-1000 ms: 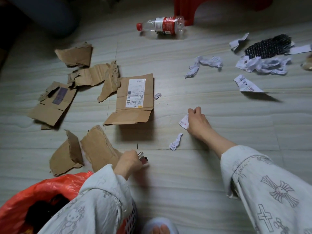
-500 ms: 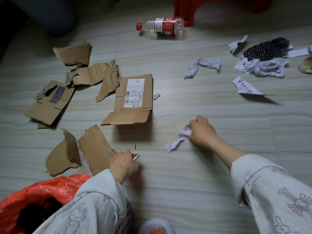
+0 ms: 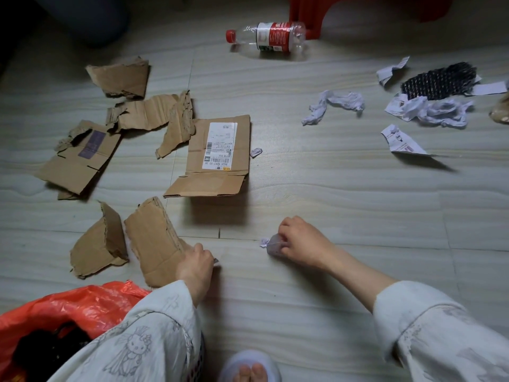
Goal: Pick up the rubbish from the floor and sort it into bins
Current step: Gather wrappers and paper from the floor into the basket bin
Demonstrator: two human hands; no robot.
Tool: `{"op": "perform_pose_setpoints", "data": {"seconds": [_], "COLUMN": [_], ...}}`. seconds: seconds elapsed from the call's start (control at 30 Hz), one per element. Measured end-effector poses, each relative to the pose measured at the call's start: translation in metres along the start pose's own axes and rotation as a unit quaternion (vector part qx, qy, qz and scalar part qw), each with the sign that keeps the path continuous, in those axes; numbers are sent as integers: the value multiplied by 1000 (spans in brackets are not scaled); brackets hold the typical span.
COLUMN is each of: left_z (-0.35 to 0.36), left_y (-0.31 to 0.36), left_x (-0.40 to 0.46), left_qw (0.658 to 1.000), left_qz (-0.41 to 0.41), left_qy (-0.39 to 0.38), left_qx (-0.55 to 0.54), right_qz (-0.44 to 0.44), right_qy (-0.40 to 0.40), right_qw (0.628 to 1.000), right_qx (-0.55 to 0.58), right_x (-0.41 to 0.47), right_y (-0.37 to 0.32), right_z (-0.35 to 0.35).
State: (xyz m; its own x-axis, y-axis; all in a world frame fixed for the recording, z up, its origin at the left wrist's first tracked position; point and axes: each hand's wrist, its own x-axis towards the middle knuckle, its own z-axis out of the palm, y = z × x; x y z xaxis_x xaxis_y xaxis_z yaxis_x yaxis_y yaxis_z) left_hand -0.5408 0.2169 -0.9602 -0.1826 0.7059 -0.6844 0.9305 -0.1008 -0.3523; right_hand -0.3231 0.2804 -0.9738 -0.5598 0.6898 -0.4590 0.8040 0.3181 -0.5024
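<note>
My right hand (image 3: 298,242) pinches a bunch of small white paper scraps (image 3: 271,244) just above the floor tiles. My left hand (image 3: 197,264) is curled round a small shiny wrapper (image 3: 216,261) whose tip shows past the fingers, right beside a torn cardboard piece (image 3: 154,241). A bin lined with a red plastic bag (image 3: 80,307) stands at the lower left, under my left sleeve. More cardboard lies on the floor, including a flattened box with a shipping label (image 3: 217,158).
A plastic bottle with a red label (image 3: 268,37) lies at the top by a red stool (image 3: 358,12). Crumpled white tissues (image 3: 333,104), paper scraps (image 3: 400,142) and a black mesh piece (image 3: 439,79) lie at right. My foot (image 3: 249,368) is at the bottom.
My right hand has drawn back toward me and gathered the second white scrap with the first. My left hand has slid left to the cardboard piece, closing further on the wrapper.
</note>
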Motion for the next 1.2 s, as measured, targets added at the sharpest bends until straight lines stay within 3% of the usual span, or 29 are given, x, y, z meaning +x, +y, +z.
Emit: {"op": "perform_pose_setpoints", "data": {"seconds": [0.13, 0.27, 0.4, 0.47, 0.6, 0.67, 0.8, 0.9, 1.0, 1.1, 1.2], "left_z": [-3, -8, -7, -8, -11, -14, -23, -29, -39, -61, -92], "left_y": [1, 6, 7, 8, 14, 15, 14, 20, 29, 38, 49], "left_x": [0, 3, 15, 22, 32, 36, 41, 37, 28, 18, 21], "left_qw": [998, 988, 926, 894, 854, 858, 885, 891, 884, 883, 846], "left_qz": [-4, -25, -89, -112, -159, -162, -126, -79, -16, 97, 166], "left_qy": [11, 41, 133, 142, 121, 119, 102, 101, 114, 173, 268], "left_qx": [-56, -149, -342, -411, -480, -473, -437, -435, -453, -426, -431], "right_qz": [1, 39, 63, 69, 95, 101, 116, 106, 113, 122, 122], "right_qy": [13, 24, 56, 67, 47, 31, -18, -3, 15, 14, 38], "right_qw": [999, 998, 991, 988, 981, 980, 988, 994, 993, 992, 992], "right_qx": [-42, 46, 106, 121, 164, 166, 95, -4, -31, -14, 6], "right_x": [2, 3, 2, 2, 7, 10, 14, 16, 18, 18, 15], "right_y": [-10, -18, -22, -27, -35, -37, -44, -51, -52, -47, -37], "right_z": [10, 9, 9, 11, 12, 12, 15, 26, 34, 30, 24]}}
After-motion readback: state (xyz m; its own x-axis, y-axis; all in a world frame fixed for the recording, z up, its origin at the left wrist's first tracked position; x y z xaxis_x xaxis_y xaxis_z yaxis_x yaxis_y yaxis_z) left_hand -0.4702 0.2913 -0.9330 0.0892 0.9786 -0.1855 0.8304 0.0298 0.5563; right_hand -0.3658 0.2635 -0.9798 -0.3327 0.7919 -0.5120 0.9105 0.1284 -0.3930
